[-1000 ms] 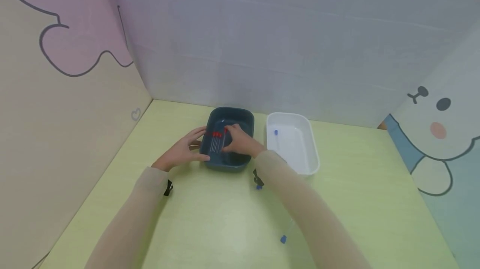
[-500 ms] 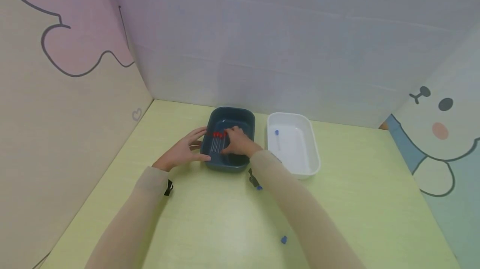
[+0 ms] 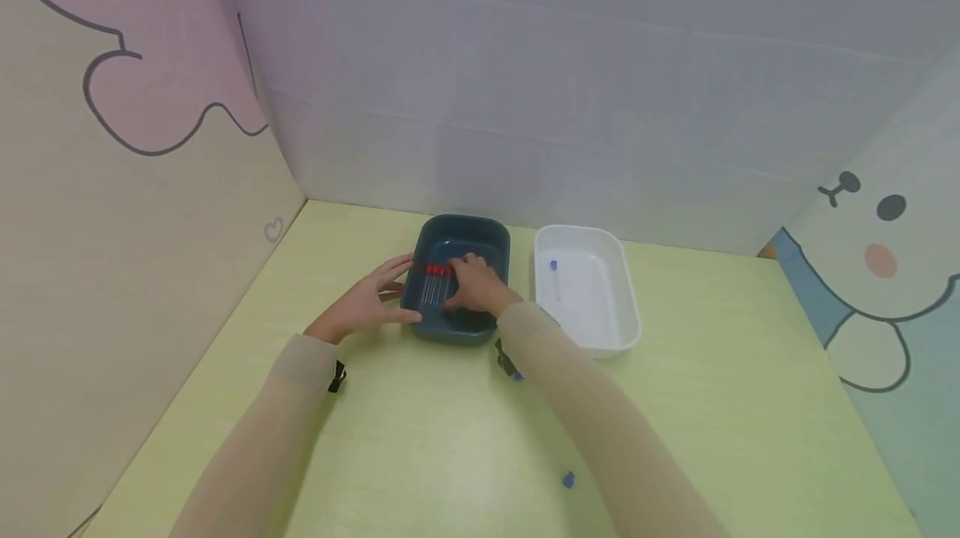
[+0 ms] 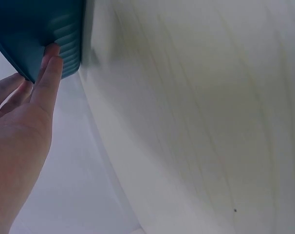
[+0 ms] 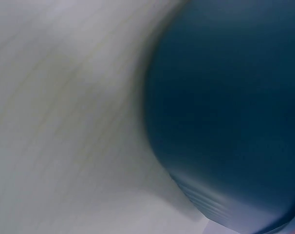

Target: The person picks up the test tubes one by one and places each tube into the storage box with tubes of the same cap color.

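Several thin clear tubes with red caps (image 3: 435, 270) lie side by side in the dark blue tray (image 3: 453, 336). My right hand (image 3: 480, 286) reaches into this tray and pinches a red-capped tube at the right end of the row; the fingers partly cover it. My left hand (image 3: 365, 303) rests against the tray's left side, fingers extended and thumb at the near left corner. In the left wrist view, fingertips (image 4: 51, 51) touch the tray's ribbed outer wall. The right wrist view shows mostly the tray's outer wall (image 5: 225, 107), without the hand's grip.
A white tray (image 3: 628, 321) stands to the right, with one blue-capped clear tube (image 3: 554, 266) inside. Two more blue caps show on the table, one near the right wrist, another blue cap (image 3: 568, 480) closer to the front. Walls (image 3: 562, 104) enclose the back and sides.
My right hand has lowered slightly, bringing the pinched red-capped tube into line with the others in the dark blue tray. The left hand has stayed where it was.
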### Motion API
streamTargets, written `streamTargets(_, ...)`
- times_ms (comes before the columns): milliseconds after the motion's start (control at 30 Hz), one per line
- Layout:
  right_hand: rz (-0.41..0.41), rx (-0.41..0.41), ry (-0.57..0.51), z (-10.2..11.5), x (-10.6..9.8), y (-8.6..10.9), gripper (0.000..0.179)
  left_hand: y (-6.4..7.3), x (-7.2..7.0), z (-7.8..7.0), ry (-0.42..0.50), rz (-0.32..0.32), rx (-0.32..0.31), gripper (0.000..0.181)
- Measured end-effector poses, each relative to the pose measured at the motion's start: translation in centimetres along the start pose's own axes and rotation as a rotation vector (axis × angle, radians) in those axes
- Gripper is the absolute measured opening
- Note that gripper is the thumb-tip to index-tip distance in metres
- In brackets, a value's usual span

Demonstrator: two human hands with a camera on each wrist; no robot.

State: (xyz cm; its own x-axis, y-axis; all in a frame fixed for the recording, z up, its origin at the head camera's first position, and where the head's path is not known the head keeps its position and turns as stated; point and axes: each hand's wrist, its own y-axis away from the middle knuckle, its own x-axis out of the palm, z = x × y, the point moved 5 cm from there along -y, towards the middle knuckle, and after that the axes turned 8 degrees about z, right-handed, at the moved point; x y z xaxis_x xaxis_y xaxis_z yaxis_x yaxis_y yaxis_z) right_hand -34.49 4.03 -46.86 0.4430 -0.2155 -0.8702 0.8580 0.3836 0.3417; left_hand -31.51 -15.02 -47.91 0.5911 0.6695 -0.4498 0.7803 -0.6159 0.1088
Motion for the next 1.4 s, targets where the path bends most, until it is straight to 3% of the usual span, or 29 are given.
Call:
streamTargets(267,-0.061,0.001,-0.031,-0.6,-0.3,0.1,0.090,-0.1,0.3,-0.2,-0.002,0.009,-0.001,0.101)
streamTargets(533,-0.149,-0.036,0.042,-1.0,-2.5,0.8,0.085,0.0,0.2,-0.4,-0.040,0.010,-0.045,0.104)
streamTargets(767,-0.165,-0.034,0.052,-1.8,-4.8,2.1,0.085,0.0,0.0,-0.8,-0.074,0.011,-0.052,0.106)
streamTargets(1000,-0.146,0.009,0.009,-3.4,-5.7,3.3,0.087,-0.1,-0.1,-1.0,-0.116,0.017,-0.078,0.108)
streamTargets(1400,-0.180,0.048,-0.001,-7.2,-7.5,6.1,0.080,-0.3,-0.2,-3.5,-0.381,-0.018,-0.142,0.102)
